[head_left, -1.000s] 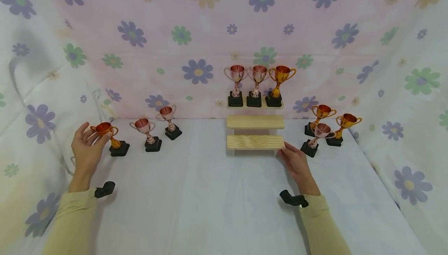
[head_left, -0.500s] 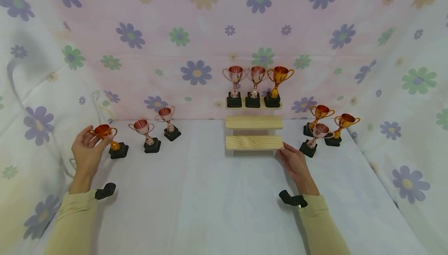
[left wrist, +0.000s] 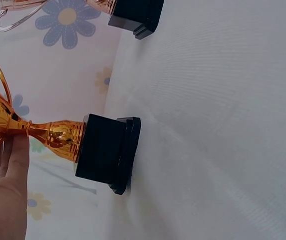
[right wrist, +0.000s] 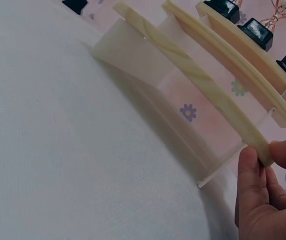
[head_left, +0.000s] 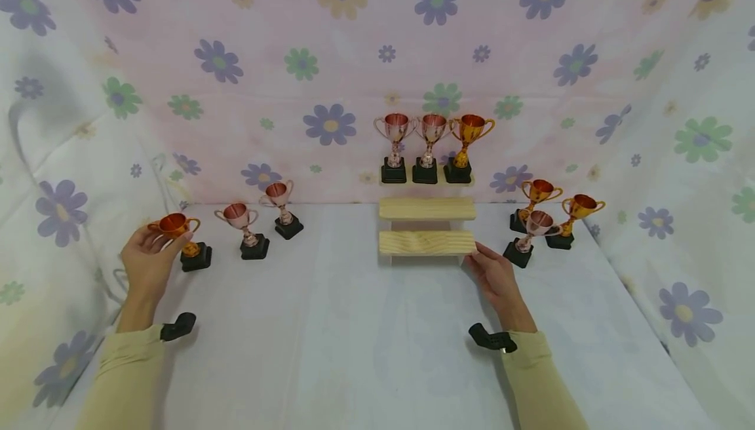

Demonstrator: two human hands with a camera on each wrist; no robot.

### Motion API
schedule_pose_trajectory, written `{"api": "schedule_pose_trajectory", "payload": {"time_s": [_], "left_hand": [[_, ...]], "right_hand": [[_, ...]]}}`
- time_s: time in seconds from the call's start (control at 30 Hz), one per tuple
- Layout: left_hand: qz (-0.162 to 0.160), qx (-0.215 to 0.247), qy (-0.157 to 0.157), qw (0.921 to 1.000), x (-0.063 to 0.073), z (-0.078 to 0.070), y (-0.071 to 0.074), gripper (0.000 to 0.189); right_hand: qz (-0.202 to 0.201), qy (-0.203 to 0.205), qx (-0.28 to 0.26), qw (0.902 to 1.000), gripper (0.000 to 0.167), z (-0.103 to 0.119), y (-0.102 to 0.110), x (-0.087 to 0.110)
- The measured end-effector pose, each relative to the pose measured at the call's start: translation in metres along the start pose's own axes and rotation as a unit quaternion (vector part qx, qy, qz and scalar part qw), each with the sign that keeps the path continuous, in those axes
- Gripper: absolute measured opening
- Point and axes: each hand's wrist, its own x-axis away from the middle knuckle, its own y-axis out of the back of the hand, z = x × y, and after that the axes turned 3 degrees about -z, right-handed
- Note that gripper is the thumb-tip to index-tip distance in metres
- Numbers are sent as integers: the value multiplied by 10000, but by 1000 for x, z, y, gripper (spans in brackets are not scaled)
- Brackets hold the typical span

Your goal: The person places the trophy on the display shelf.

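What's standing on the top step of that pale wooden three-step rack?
The top step holds, left to right: a rose-gold two-handled trophy, another rose-gold trophy and a gold two-handled trophy. Their square black bases hide the wood beneath.

White table (head_left: 354, 338) — trophies (head_left: 238, 217), wooden shelf (head_left: 427, 243)

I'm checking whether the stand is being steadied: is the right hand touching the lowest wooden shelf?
Touching. The right wrist view shows it plainly: the right hand pinches the end of the lowest wooden shelf between thumb and fingers.
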Motion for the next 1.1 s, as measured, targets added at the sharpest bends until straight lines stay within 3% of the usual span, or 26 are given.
{"api": "schedule_pose_trajectory", "payload": {"time_s": [0.13,0.3,0.47,0.7,0.83,1.1], "left_hand": [[-191,13,-285,9994,5,-1,1,43],[-197,320,-685,9969,13,-6,3,41],[-201,64,-941,9953,22,-14,4,40],[-167,150,-662,9976,41,-22,5,43],[-101,-72,-576,9983,54,-24,5,43],[316,-452,-589,9967,81,-24,-2,46]], "right_hand": [[0,12,-9,10000,52,-1,-1,0],[1,-39,5,10000,53,0,-1,1],[-48,-78,-28,10000,53,0,-2,0],[-24,-87,-2,10000,54,-1,-2,1],[-21,-98,-34,9999,53,-1,-1,0],[-25,-96,-32,9999,53,0,0,-1]]}}
